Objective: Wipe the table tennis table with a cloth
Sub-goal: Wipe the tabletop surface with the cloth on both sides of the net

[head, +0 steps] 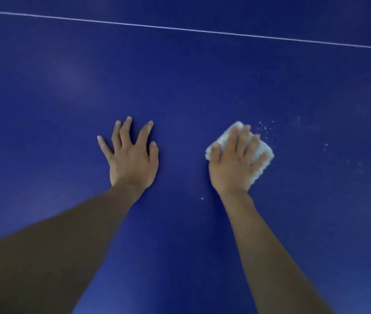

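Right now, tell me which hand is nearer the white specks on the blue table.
Right. The right hand presses the white cloth just beside the specks, to their left; the left hand lies flat on the table farther left.

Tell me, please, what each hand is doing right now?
Left hand: open, flat on the table.
Right hand: open, pressing the cloth.

My right hand covers the middle of the folded white fluffy cloth. Tiny white specks just right of the cloth are too small to identify. Beyond the cloth, the thin white line on the dark blue table is cut off at both sides.
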